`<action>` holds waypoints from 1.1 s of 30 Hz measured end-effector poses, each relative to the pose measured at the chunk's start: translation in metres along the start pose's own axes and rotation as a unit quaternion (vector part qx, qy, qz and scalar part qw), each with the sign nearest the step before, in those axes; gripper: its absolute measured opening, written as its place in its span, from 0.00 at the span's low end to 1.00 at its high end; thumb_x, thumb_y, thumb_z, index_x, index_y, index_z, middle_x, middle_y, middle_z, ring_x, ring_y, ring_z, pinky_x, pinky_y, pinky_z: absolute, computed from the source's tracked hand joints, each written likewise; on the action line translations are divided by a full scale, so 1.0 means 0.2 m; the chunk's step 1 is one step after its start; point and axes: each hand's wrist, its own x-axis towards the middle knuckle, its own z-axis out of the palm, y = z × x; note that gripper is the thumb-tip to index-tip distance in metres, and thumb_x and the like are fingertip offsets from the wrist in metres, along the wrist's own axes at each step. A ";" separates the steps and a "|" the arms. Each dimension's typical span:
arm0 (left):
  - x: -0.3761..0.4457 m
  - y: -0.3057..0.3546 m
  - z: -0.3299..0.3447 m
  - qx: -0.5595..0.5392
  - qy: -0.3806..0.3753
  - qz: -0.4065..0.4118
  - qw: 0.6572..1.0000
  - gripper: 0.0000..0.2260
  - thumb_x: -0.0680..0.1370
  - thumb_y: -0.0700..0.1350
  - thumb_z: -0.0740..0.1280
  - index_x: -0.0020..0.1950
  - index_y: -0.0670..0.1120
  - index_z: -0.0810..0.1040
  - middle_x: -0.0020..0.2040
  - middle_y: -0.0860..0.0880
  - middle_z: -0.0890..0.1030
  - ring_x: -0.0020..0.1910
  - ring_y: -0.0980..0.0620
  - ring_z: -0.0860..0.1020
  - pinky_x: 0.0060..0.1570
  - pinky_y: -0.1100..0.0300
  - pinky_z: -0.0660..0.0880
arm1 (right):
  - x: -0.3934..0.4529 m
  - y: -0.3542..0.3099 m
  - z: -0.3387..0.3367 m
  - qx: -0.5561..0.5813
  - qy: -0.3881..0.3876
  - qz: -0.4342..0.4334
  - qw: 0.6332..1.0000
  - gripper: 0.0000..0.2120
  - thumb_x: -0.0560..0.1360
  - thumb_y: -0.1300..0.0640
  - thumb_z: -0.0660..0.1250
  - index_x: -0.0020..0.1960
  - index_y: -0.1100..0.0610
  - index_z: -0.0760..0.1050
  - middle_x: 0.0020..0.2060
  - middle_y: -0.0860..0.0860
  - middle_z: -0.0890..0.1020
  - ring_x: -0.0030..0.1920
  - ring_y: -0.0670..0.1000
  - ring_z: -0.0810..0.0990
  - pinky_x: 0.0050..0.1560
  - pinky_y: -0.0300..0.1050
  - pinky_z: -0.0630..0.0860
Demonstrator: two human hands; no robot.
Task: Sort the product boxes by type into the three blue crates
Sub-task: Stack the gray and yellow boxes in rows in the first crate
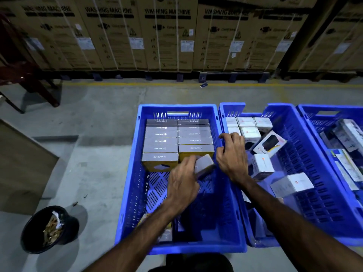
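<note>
The left hand (183,178) curls its fingers round a grey box (204,165), half hiding it, low in the left crate (127,193) beside the stacked grey boxes (177,140), while the right hand (232,156) hooks bent fingers over the crates' shared rim, the middle crate's (306,193) white boxes (262,165) partly behind it and the right crate (322,112) cut off at the frame edge.

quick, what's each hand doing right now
Left hand: holding a grey box in the left crate.
Right hand: fingers curled over that crate's right wall, holding no box.
</note>
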 end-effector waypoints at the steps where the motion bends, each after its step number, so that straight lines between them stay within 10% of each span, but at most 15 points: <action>1: 0.04 0.00 -0.03 0.028 0.007 0.039 0.999 0.20 0.71 0.36 0.66 0.62 0.48 0.72 0.52 0.48 0.78 0.47 0.43 0.78 0.42 0.46 0.76 | 0.00 0.00 0.00 0.004 0.001 0.002 1.000 0.18 0.74 0.60 0.64 0.63 0.57 0.76 0.55 0.57 0.76 0.58 0.58 0.71 0.55 0.53 0.73; 15: 0.35 -0.12 0.03 0.249 -0.103 0.235 0.934 0.29 0.69 0.36 0.66 0.71 0.43 0.70 0.55 0.44 0.78 0.52 0.38 0.77 0.52 0.44 0.76 | -0.01 0.03 0.03 0.037 0.047 -0.016 0.998 0.14 0.81 0.57 0.56 0.60 0.56 0.77 0.52 0.57 0.76 0.54 0.59 0.72 0.58 0.57 0.71; 21: 0.42 -0.22 0.16 0.273 -0.117 0.199 0.934 0.25 0.78 0.45 0.55 0.75 0.42 0.68 0.71 0.39 0.72 0.74 0.35 0.68 0.78 0.42 0.62 | -0.01 0.02 0.02 0.037 0.035 -0.012 0.999 0.15 0.80 0.55 0.55 0.61 0.56 0.77 0.52 0.55 0.76 0.55 0.56 0.72 0.53 0.53 0.73; 33: 0.37 -0.23 0.34 0.316 -0.136 0.101 0.933 0.31 0.86 0.44 0.55 0.86 0.44 0.43 0.86 0.40 0.47 0.84 0.37 0.47 0.82 0.40 0.46 | -0.01 0.03 0.03 0.021 0.022 -0.012 0.999 0.13 0.81 0.56 0.57 0.62 0.55 0.75 0.53 0.54 0.75 0.55 0.54 0.71 0.52 0.56 0.76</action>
